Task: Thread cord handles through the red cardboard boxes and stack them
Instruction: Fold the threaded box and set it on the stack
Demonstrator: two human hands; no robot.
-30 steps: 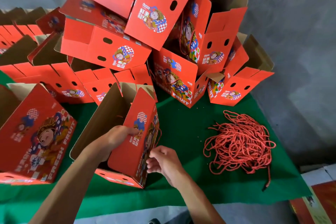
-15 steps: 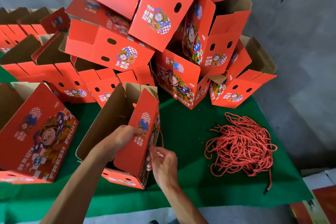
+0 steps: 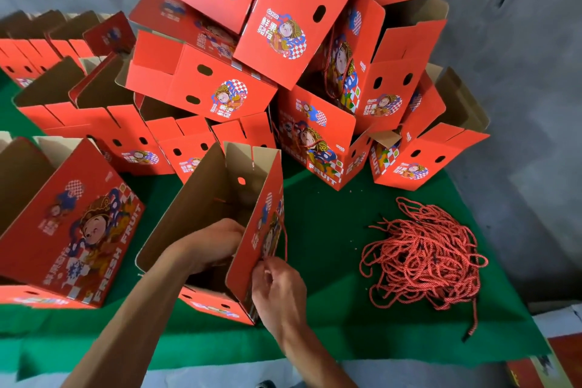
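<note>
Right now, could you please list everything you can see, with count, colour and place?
box in hand: one, red outside, brown inside, open, front centre on the cloth.
cord: one, red, hanging down that box's right wall.
cord pile: one tangle, red, right on the cloth.
box pile: many, red, heaped at the back; exact count unclear.
left box: one, red, open, front left.
open boxes: several, red, in rows at back left.
cloth: one, green, under everything.
floor: grey, around the cloth.
left hand: inside the box in hand, against its right wall.
right hand: outside that wall, pinching the cord.
</note>
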